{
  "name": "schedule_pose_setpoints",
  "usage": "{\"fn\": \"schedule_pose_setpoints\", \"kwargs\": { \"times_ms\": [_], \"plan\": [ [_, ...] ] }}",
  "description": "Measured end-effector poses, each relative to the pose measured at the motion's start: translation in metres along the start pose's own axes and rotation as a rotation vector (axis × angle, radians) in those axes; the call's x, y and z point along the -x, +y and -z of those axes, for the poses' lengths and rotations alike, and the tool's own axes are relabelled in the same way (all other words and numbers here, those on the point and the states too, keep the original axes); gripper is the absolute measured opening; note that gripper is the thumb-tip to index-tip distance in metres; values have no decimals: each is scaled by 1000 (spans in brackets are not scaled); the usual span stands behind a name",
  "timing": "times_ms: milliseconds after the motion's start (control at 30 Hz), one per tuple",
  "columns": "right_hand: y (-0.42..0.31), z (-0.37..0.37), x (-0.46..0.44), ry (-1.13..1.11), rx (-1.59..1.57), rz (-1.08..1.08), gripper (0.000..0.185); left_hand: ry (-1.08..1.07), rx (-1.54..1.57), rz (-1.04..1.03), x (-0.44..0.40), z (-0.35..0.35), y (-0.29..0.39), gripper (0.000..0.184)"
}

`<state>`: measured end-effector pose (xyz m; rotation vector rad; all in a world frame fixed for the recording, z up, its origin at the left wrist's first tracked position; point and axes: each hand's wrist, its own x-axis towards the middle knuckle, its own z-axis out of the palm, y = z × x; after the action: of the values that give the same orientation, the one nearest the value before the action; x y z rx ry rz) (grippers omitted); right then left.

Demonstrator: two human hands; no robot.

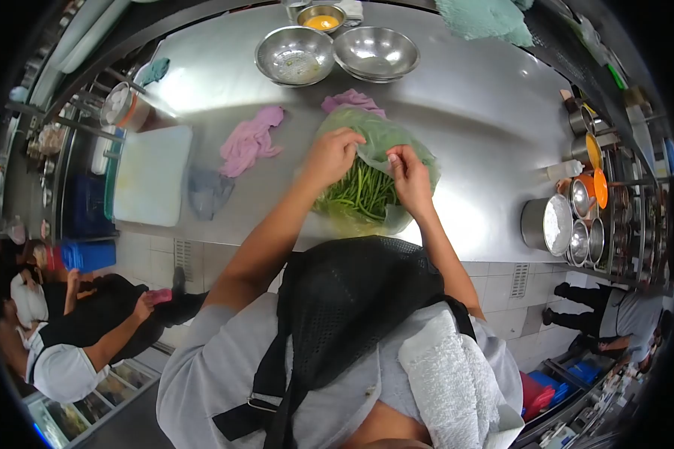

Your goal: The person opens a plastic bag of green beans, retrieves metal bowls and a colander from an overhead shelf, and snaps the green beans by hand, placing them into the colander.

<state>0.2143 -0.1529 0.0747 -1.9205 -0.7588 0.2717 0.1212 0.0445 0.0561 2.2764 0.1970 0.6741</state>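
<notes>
A thin, translucent green plastic bag (367, 123) lies on the steel worktop in front of me. Long, thin green vegetables that look like green beans (363, 193) show inside it and through its mouth. My left hand (335, 156) is closed with its fingertips pinching the bag's rim at the upper left. On the other side, my right hand (412, 176) pinches the rim between thumb and fingers. Behind the bag, partly covered by it, is a crumpled pink cloth (356, 99).
Steel bowls (296, 56) stand at the back, one with yellow-orange contents (322, 22). To the left are a pink cloth (252, 141), a clear plastic bag (210, 192) and a white cutting board (151, 176). Pots (548, 224) line the right end. Other people (97, 329) are on both sides.
</notes>
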Motion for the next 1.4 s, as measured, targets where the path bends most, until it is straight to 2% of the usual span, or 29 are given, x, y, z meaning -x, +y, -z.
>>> {"fn": "schedule_pose_setpoints", "kwargs": {
  "times_ms": [100,167,200,267,367,433,567,667,733,800,867,967,1000,1033,1100,1133,1200,1267,1300,1367,1400],
  "plan": [
    [3,-2,7,54,-50,-30,22,38,61,107,-16,0,-8,18],
    [6,0,9,-78,-89,-93,25,63,65,168,-22,-4,-16,20],
    [8,-1,9,-76,-91,-92,25,47,2,177,-24,-5,-18,20],
    [10,-4,6,-187,-49,-2,34,34,-65,183,-33,-10,-29,22],
    [3,-13,1,-126,-129,101,42,91,-104,263,-40,-29,-65,24],
    [1,-10,6,-147,-116,95,42,81,-97,435,-43,-31,-78,24],
    [27,-7,20,-117,-199,12,41,107,-170,421,-36,-37,-91,23],
    [41,-1,25,44,-350,-23,46,108,-173,366,-32,-35,-89,21],
    [48,14,20,30,-376,-75,47,142,-51,250,-33,-31,-74,17],
    [51,31,13,64,-360,-102,49,-80,138,445,-33,-15,-34,14],
    [45,45,4,72,-391,-145,47,-114,104,-136,-35,-11,15,26],
    [33,44,-8,71,-421,-82,43,-239,68,-205,-26,-27,50,31],
    [29,42,-12,53,-426,-17,42,-240,37,-124,-20,-35,37,29],
    [26,42,-13,63,-430,-11,42,-244,33,-134,-22,-33,32,29],
    [18,41,-12,37,-389,-71,39,-247,398,134,-27,-23,23,24],
    [13,42,-13,43,-391,-66,39,-179,381,71,-28,-18,22,19],
    [1,42,-11,59,-35,142,28,-202,330,53,-29,-8,18,19],
    [-10,41,-14,83,219,371,45,-225,282,37,-27,-5,17,18],
    [-13,35,-16,87,222,371,45,-258,247,27,-26,-6,19,17],
    [-13,23,-21,69,226,448,29,-289,215,10,-24,-13,25,17],
    [-6,20,-22,71,230,453,29,-163,285,-37,-24,-18,30,18]
  ]
}}
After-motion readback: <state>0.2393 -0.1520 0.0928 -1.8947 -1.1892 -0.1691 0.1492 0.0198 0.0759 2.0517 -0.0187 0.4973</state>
